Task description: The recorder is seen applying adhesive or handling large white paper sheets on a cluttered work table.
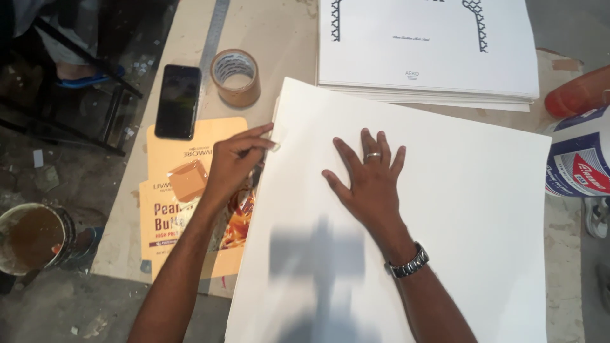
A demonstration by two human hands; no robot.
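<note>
A large white board (457, 209) lies flat on the work surface and fills the middle of the view. My right hand (368, 178) rests palm down on it with fingers spread; it wears a ring and a metal wristwatch. My left hand (235, 162) pinches the board's left edge near its top corner, with something small and pale between thumb and fingers. Under that hand lies a flattened orange carton (171, 209).
A black phone (178, 100), a roll of brown tape (235, 76) and a metal ruler (213, 35) lie at the upper left. A stack of white printed boards (426, 44) sits at the top. A white printed sack (579, 159) is at the right, a can of brown liquid (32, 235) at the left.
</note>
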